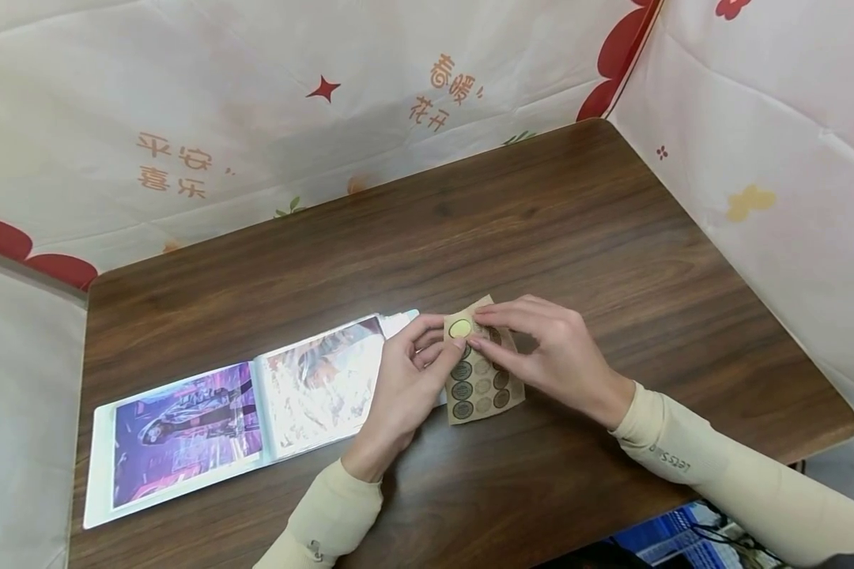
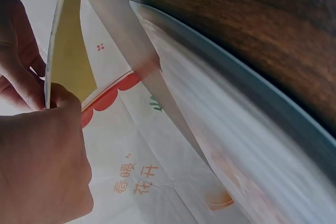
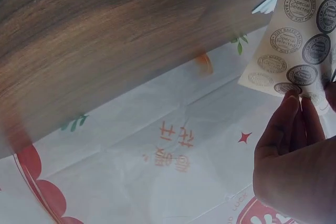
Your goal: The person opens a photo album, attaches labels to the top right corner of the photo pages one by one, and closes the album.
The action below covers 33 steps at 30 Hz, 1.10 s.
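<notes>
A kraft-paper sticker sheet with rows of round dark-printed labels is held up over the table. Its top-left circle shows bare yellow. My left hand pinches the left edge, thumb in front. Near the top of the sheet, my right hand has thumb and fingertips closed at the paper. "Special Selected" is legible on the labels of the sheet in the right wrist view. The left wrist view shows its plain yellowish back.
An open album with clear sleeves lies on the brown wooden table, partly behind my left hand. A purple city picture fills its left page. Printed white cloth hangs around the table. Blue packaging and cables lie below the front edge.
</notes>
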{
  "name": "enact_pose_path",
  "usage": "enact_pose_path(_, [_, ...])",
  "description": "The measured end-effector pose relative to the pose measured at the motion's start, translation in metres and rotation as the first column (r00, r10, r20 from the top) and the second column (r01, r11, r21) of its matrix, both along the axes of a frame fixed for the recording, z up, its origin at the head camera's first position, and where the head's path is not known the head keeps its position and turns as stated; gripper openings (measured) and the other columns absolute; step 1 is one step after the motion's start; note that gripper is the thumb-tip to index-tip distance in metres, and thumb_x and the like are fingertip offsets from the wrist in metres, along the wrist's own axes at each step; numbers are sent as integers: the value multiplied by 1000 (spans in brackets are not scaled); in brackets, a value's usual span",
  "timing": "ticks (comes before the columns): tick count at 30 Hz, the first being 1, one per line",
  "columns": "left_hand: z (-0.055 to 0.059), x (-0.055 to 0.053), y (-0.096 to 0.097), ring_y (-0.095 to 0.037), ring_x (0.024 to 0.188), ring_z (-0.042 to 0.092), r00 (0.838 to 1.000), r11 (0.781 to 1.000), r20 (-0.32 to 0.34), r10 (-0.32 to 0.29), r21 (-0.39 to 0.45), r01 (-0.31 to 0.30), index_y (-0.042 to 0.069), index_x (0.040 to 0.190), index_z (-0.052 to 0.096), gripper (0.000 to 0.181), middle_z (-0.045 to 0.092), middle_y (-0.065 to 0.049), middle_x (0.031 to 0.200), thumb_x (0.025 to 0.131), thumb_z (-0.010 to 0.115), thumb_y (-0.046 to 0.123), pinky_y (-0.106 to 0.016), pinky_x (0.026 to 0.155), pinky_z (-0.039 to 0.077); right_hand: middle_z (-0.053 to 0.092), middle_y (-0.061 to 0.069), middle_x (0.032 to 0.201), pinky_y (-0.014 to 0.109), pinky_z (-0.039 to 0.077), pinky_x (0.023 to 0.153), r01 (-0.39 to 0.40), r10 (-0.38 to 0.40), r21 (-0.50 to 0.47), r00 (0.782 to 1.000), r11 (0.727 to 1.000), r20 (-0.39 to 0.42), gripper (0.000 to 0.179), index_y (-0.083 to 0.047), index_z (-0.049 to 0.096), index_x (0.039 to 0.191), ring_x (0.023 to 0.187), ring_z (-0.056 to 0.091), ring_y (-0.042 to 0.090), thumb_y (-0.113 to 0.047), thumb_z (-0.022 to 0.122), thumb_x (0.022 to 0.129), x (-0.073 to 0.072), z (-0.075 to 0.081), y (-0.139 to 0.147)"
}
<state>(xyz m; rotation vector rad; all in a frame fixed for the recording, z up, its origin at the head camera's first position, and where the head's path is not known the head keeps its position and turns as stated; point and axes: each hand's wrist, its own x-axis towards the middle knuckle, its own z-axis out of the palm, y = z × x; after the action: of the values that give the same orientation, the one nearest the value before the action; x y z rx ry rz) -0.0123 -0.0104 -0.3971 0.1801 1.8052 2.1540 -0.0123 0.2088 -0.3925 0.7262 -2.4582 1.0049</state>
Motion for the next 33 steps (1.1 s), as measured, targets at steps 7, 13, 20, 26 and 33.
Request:
enact_pose_path(7, [2,-1,1,-19,102,80,1000,1000,-17,12,-17,-12,1,129,69,26,78,-20,120,104,69,9,-30,86,66,84,1,112,17,59,89,-22,22,-23,1000,1000,-6,29,-11,84,117,96,79,14,-13,90,88,0,1,-2])
enact_pose_path(13, [2,-1,1,-23,102,81,1000,999,-23,19,-40,-20,0,127,68,24,78,-21,119,105,67,8,-31,85,67,84,2,108,17,61,82,-41,39,-76,999,996,-32,29,-11,85,114,88,78,12,-6,88,86,-1,1,-4])
enact_pose_path(20, [1,-1,1,-24,104,81,1000,1000,-12,13,-19,-14,-1,127,67,23,77,-22,121,106,66,8,-34,87,67,84,-2,106,21,62,81,-37,34,-83,999,996,-36,25,-13,85,111,89,78,9,-8,88,87,-1,0,-3])
enact_pose_path(26, [0,-1,2,-25,107,81,1000,1000,7,-11,11,11,-1,130,64,24,75,-23,125,107,63,8,-36,86,68,84,-3,103,17,61,82,-24,20,-105,999,994,-36,20,-13,85,106,88,78,9,-7,88,87,-1,-1,-3])
enact_pose_path(33, [-3,-1,4,-22,102,81,1000,1000,14,0,22,0,1,138,58,32,72,-21,129,105,61,2,-30,80,66,82,-5,101,17,59,81,1,-2,-124,1000,992,-8,17,-13,84,104,88,74,6,-4,84,89,-1,-2,-4])
